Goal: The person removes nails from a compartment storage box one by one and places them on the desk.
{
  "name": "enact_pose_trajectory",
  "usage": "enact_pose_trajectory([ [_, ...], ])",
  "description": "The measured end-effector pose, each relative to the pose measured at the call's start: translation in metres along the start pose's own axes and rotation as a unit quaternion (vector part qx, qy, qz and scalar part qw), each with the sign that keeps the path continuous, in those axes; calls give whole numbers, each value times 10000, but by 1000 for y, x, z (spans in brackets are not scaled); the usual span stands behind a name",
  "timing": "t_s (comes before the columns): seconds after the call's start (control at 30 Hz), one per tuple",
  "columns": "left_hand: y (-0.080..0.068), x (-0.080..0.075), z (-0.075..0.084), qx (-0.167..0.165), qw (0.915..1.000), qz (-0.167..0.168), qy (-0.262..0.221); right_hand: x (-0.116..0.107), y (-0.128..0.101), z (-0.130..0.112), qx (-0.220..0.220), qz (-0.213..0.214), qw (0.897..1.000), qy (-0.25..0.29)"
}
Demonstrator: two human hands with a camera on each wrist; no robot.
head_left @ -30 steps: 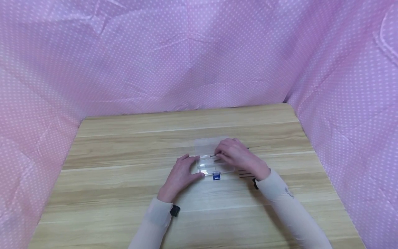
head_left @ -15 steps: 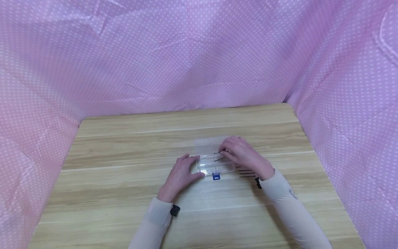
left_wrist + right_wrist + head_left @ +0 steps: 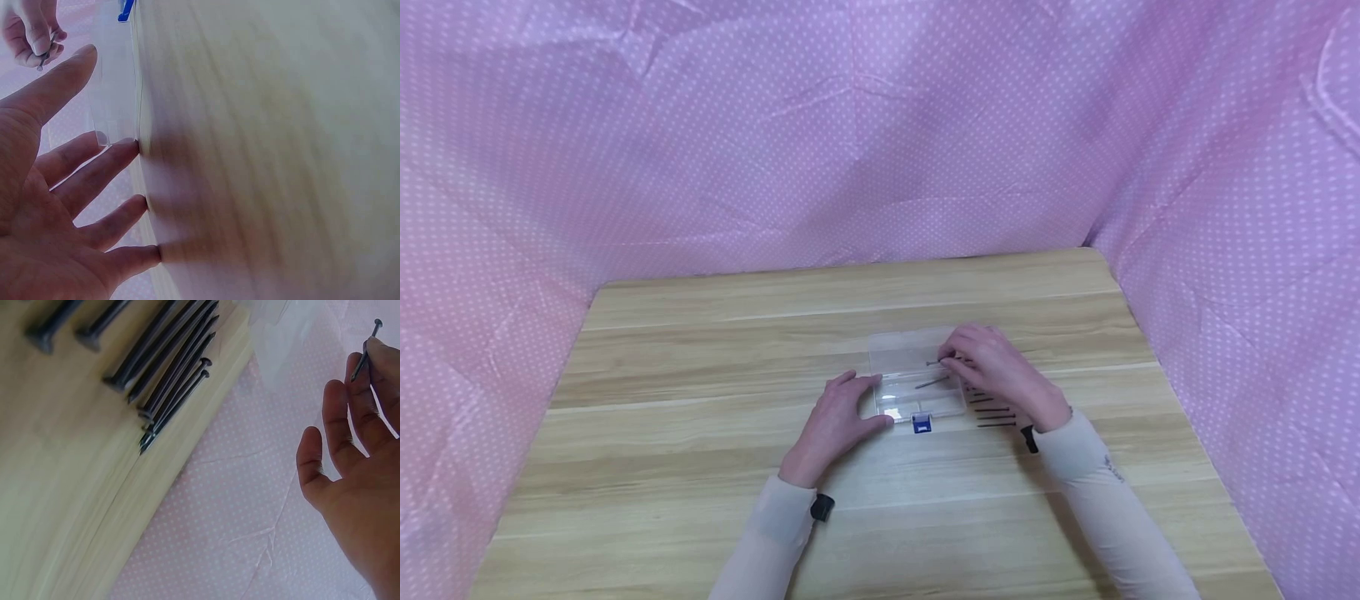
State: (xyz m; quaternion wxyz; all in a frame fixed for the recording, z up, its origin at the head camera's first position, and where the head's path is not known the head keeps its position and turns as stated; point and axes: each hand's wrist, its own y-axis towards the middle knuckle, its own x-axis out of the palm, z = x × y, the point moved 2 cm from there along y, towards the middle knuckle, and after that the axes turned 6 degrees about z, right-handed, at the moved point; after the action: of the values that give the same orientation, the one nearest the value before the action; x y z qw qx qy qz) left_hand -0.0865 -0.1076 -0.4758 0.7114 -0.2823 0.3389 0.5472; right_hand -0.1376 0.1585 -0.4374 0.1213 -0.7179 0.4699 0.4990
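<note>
Fingers (image 3: pixel 94 169) of the left hand (image 3: pixel 838 421) lie straight and spread, tips on the counter (image 3: pixel 700 433) against the left wall of the box (image 3: pixel 898 367), thumb along its near corner. That box is clear plastic, shallow, lid open, with a blue latch (image 3: pixel 922 424) at its near edge; it sits near the counter's middle, and one nail (image 3: pixel 931 383) lies slanted inside it. Bare wood runs wide to the left and toward the far edge, where pink dotted cloth (image 3: pixel 850 125) walls the counter on three sides. Over the box's right end the right hand (image 3: pixel 992 367) pinches a second nail (image 3: pixel 364 350), thin, dark, flat-headed, between thumb and forefinger, raised above the box floor. Just right of the box, a row of loose nails (image 3: pixel 992 410) lies side by side on the wood, partly under the wrist.
</note>
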Motion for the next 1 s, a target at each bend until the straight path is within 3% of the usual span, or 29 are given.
enact_pose_trajectory([
  [1.0, -1, 0, 0, -25, 10000, -2, -6, -13, -7, 28, 380, 428, 9983, 88],
])
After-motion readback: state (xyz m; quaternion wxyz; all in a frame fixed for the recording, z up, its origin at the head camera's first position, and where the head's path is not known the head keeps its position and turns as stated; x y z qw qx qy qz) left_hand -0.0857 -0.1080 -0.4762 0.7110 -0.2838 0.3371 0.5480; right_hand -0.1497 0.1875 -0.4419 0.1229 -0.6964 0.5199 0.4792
